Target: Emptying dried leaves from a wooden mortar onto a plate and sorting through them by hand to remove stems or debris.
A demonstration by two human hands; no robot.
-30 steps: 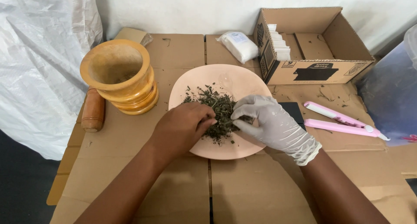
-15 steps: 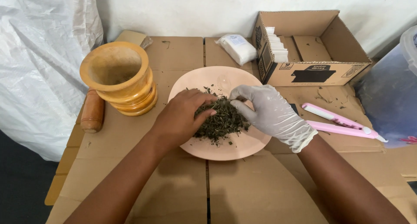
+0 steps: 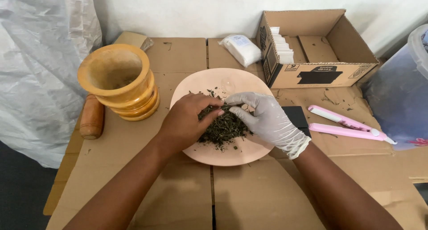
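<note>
A round peach-coloured plate (image 3: 223, 156) lies on the cardboard-covered table and carries a heap of dried dark green herbs (image 3: 225, 128). My bare left hand (image 3: 185, 120) rests on the left side of the heap, its fingertips pinching some herbs. My right hand (image 3: 265, 118), in a pale disposable glove, presses against the heap's right side with its fingers curled inward. A small clear round object (image 3: 228, 85) sits on the far part of the plate.
A wooden mortar (image 3: 118, 80) stands at the left with its pestle (image 3: 92, 116) lying beside it. At the back are an open cardboard box (image 3: 312, 47) with white sachets and a white packet (image 3: 242, 49). A pink sealing tool (image 3: 345, 125), a black scale and a plastic bin (image 3: 401, 91) are at the right.
Both hands have drawn the scattered herbs together into a tighter heap at the plate's middle. The camera view has shifted a little.
</note>
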